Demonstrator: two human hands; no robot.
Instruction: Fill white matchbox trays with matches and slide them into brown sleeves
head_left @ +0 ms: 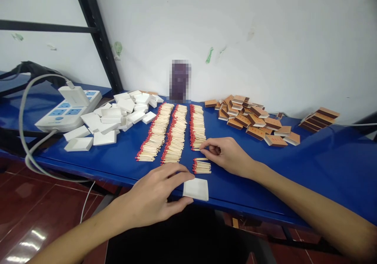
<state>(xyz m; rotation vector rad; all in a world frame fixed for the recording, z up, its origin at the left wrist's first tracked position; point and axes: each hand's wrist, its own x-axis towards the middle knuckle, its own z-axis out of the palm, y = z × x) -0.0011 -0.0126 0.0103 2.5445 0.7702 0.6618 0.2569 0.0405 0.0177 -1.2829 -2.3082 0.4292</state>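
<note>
My left hand (160,191) grips a small white matchbox tray (196,189) between thumb and fingers at the table's front edge. The tray's open side faces up and no matches show in it. My right hand (226,154) is pinched at the near end of the right-hand row of red-tipped matches (198,126), with the fingertips on a matchstick there. Just below those fingertips, a small separate group of matches (202,167) lies between the row and the tray. Two longer rows of matches (153,134) run alongside to the left.
White trays (108,116) are heaped at the left, beside a power strip (70,110) with a plugged-in charger and cable. Brown matchbox sleeves (250,116) lie piled at the right, with a stack of sleeves (319,119) farther right. A blurred purple object (180,79) stands against the wall.
</note>
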